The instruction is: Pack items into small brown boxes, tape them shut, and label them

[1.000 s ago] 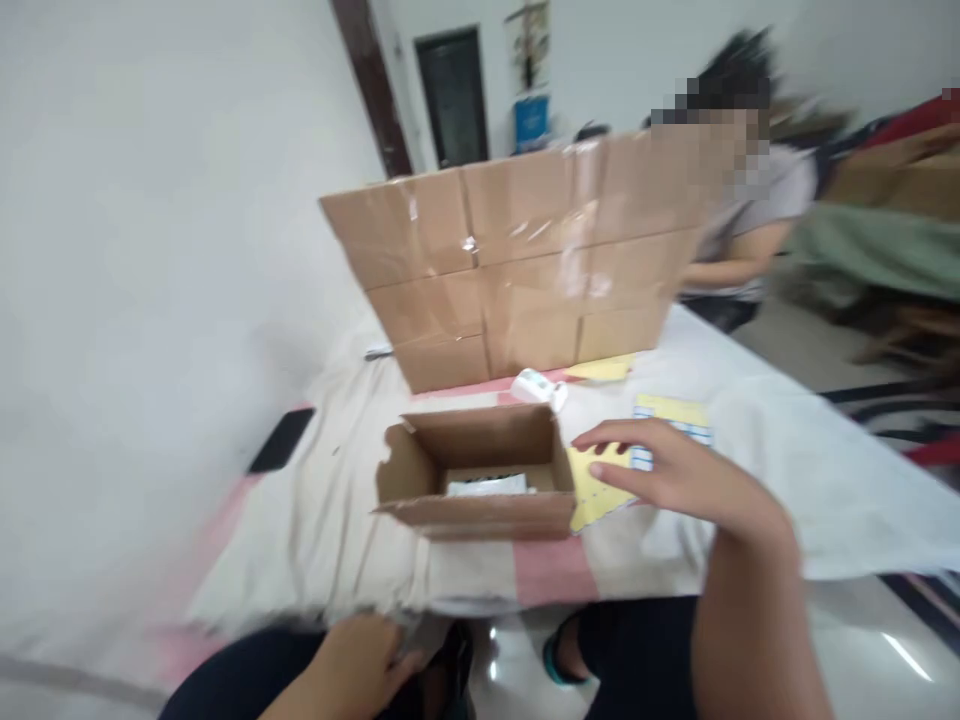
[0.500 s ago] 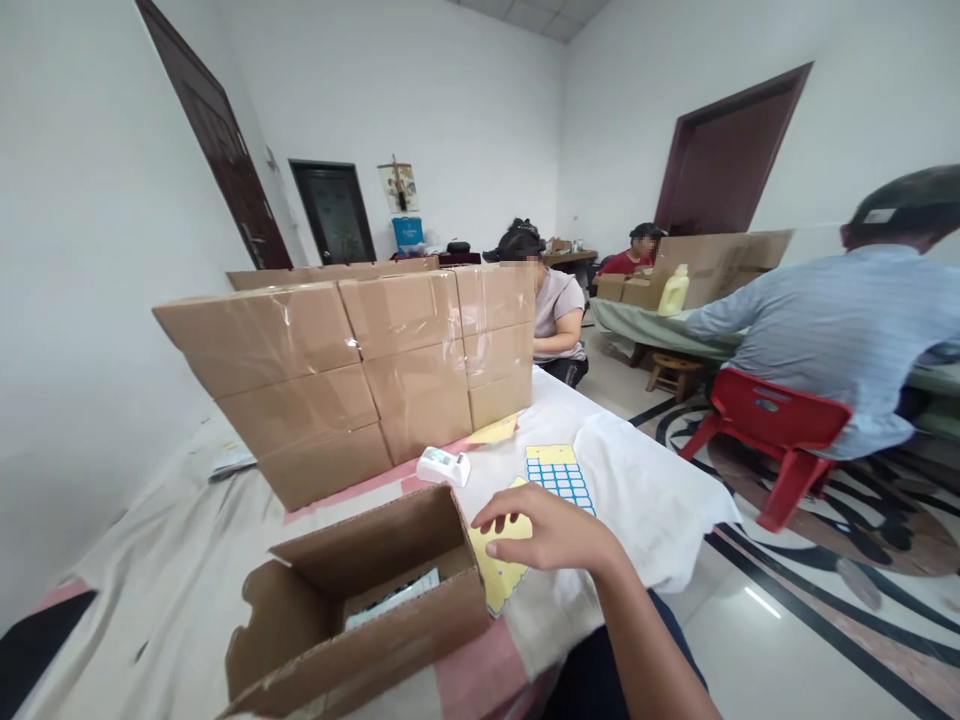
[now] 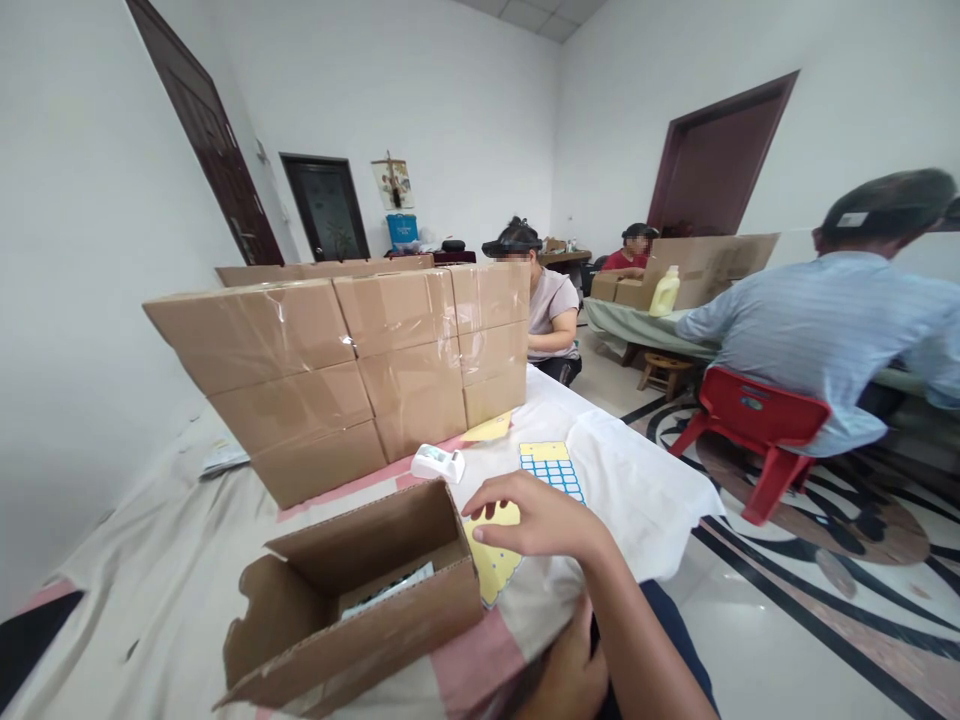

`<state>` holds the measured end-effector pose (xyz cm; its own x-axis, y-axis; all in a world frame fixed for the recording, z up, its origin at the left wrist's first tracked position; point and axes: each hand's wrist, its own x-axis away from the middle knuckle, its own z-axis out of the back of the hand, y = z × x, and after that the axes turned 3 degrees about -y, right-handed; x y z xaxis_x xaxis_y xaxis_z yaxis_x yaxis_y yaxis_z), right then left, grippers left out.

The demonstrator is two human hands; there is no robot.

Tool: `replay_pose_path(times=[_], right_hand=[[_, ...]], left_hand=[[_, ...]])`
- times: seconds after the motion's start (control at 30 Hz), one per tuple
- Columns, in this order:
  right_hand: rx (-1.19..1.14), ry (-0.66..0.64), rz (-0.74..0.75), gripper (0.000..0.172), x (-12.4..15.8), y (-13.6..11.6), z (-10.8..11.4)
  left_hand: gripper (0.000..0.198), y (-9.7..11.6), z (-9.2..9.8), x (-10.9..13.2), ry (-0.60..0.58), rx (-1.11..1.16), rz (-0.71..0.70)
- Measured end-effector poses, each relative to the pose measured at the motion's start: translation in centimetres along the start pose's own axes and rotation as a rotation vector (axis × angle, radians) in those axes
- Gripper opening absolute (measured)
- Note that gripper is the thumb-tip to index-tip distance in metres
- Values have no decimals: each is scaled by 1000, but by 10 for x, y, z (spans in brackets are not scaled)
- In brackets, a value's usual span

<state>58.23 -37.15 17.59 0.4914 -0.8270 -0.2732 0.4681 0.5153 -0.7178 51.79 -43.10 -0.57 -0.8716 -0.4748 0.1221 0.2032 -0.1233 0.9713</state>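
Observation:
My right hand [image 3: 517, 515] hovers palm down at the right end of an open cardboard box [image 3: 390, 640], its fingers apart and curved, with nothing in them. A flat packet with dark and pale print [image 3: 390, 590] lies inside the box. Partly under my right hand is a yellow sheet [image 3: 496, 568]; a sheet of blue-framed labels [image 3: 553, 472] lies beyond it. A white tape dispenser [image 3: 437, 463] rests behind the box. Low down, beneath my right forearm, my left hand [image 3: 574, 665] shows in part near my lap; its fingers are mostly hidden and blurred.
Stacked, taped cardboard boxes [image 3: 345, 370] form a wall behind the open box. A person [image 3: 553, 310] sits beyond the stack. At right, another person [image 3: 832, 330] sits on a red chair [image 3: 765, 410] by a green-covered table [image 3: 637, 325]; a third person [image 3: 630, 255] is farther back.
My left hand has come into view at the bottom, below my right forearm. My right hand keeps its open shape by the box. The whole view has shifted slightly.

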Motion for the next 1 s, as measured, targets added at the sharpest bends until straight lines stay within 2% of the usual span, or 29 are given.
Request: replay_pose_path(times=[0.1, 0.4, 0.57, 0.67, 0.77, 0.83, 0.93, 1.0], right_hand=[[-1, 5, 6, 20, 4, -5, 3], [54, -12, -9, 19, 19, -22, 12], [60, 15, 16, 18, 23, -38, 16], [25, 12, 14, 18, 21, -44, 14], [17, 40, -4, 18, 14, -46, 7], [22, 69, 6, 18, 8, -44, 1], [28, 138, 76, 16, 1, -38, -10], [26, 206, 148, 17, -1, -30, -19]], left_hand=[[75, -9, -3, 0, 112, 39, -30], [63, -30, -22, -6, 273, -118, 24], [69, -40, -27, 5, 259, -393, 59], [58, -38, -29, 20, 232, -558, 41], [31, -21, -23, 39, 234, -712, -40], [22, 2, -9, 57, 258, -816, -134], [21, 51, 31, 98, 361, -958, -276], [19, 87, 65, 135, 501, -1046, -383]])
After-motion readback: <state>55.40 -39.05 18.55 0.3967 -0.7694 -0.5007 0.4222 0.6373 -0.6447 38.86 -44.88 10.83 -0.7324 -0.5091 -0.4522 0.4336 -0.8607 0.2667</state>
